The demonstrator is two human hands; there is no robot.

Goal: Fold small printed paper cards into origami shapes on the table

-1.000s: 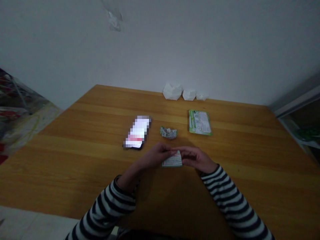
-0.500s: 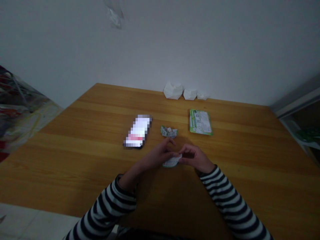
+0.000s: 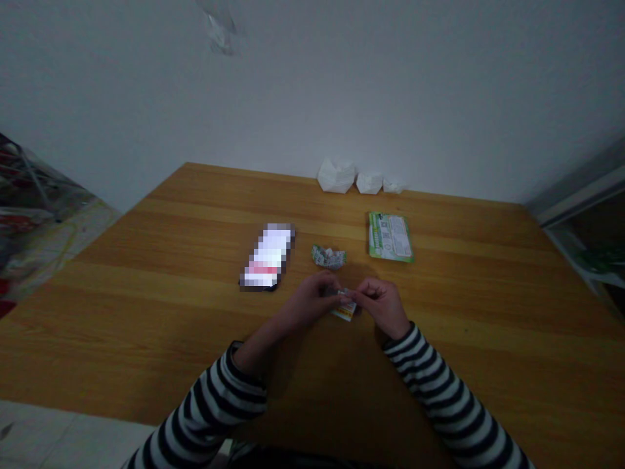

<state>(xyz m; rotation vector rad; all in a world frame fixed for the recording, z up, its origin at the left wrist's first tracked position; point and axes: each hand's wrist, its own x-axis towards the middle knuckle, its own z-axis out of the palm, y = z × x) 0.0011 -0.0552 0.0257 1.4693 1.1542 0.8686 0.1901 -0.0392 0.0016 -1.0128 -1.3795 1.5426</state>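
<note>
The left hand (image 3: 307,301) and right hand (image 3: 383,305) met just in from the near edge of the wooden table (image 3: 146,312), their fingertips closed and pinching a small folded piece of printed paper (image 3: 344,311) between them. Just ahead of the hands lay a crumpled printed wrapper (image 3: 329,258), with a green-and-white card (image 3: 390,237) to its right and a phone (image 3: 266,257), its screen pixelated, to its left. Three white paper lumps (image 3: 336,176) sat in a row along the far table edge by the wall (image 3: 390,78).
</note>
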